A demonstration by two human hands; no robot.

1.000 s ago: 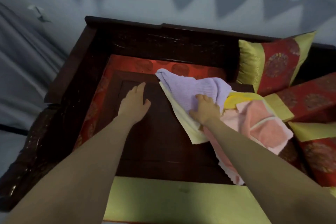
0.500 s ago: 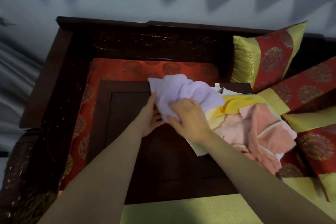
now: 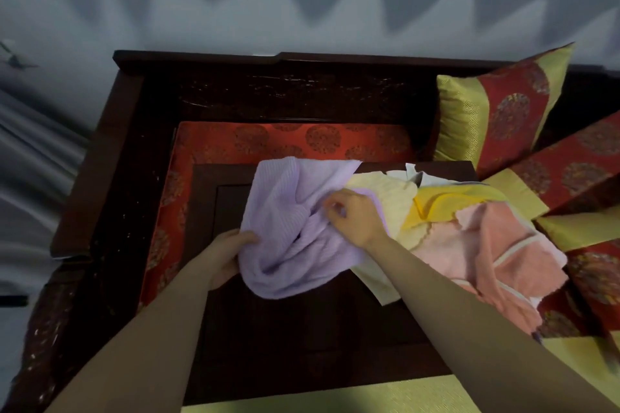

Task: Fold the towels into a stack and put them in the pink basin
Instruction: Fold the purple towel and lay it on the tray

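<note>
A crumpled lilac towel (image 3: 295, 228) is held between both hands over the far half of a dark wooden table (image 3: 302, 339). Its near left edge is gripped by the left hand (image 3: 228, 255), whose fingers are curled under the cloth with the thumb on top. A fold at its right side is pinched by the right hand (image 3: 355, 218), fingers bent tightly on the fabric. The towel's far edge reaches almost to the table's far edge, and its lower bulge sags between the two hands. A heap of unfolded towels is seen along the table's right edge, just beyond the right hand: a pale yellow towel (image 3: 379, 191) partly under the lilac one, a bright yellow towel (image 3: 436, 204), and a pink towel (image 3: 496, 251) draped over the right edge. A red and gold cushion (image 3: 503, 104) is propped beyond the far right corner.
</note>
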